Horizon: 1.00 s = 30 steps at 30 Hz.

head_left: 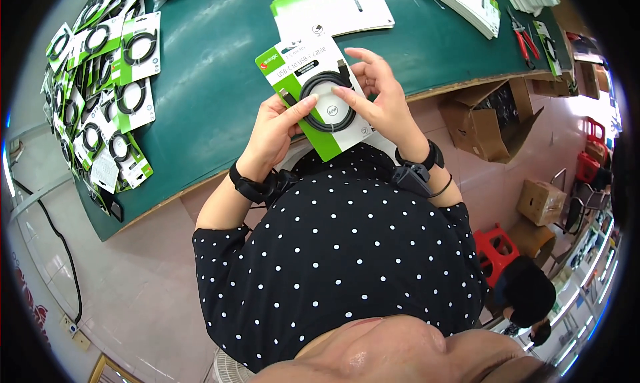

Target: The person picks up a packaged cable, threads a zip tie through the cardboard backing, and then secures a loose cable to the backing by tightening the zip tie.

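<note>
A coiled black cable (308,94) is fixed to a white and green packaging card (325,146), tilted just past the table's near edge. My left hand (272,128) grips the card's left side, thumb on the coil in front and fingers partly hidden behind. From the right, my right hand (387,103) touches the coil with its thumb. Its other fingers are loosely bent and apart, beside the card's right edge. Each cable end has a plug showing near the top of the coil.
A large pile of carded cables (110,90) covers the left end of the green table (207,70). Flat cards (333,13) lie beyond my hands, with another card stack (467,6) farther right. Red-handled pliers (525,40) lie near the right end. An open cardboard box (477,126) stands below.
</note>
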Tool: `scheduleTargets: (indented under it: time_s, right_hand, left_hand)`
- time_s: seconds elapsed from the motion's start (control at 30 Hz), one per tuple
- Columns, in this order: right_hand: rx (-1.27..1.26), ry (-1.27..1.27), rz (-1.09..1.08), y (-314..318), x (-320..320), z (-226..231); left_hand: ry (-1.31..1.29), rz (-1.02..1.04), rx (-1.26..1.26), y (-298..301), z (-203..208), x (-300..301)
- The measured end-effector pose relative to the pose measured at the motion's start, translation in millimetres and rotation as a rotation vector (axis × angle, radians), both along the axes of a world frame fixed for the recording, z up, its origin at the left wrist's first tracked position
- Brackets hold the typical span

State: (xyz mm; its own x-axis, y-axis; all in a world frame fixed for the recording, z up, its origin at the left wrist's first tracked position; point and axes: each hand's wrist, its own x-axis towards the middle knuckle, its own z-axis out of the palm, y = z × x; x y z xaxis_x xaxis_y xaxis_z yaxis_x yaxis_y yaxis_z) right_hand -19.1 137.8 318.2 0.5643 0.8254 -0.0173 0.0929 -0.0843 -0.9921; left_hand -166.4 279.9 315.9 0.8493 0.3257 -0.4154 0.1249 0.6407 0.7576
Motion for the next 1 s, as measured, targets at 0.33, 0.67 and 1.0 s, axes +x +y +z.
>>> scheduleTargets:
  time_s: [0.33,0.67,1.0]
  right_hand:
    - [0.153,-0.042,0.010,-37,24,-13]
    - [0.140,0.212,0.044,-35,20,-7]
    - [0.195,0.334,-0.033,-26,16,-7]
  left_hand:
    - [0.037,-0.057,0.076,-42,14,23]
    - [0.035,0.128,0.077,-52,15,11]
    - [0.069,0.054,0.085,-26,20,12]
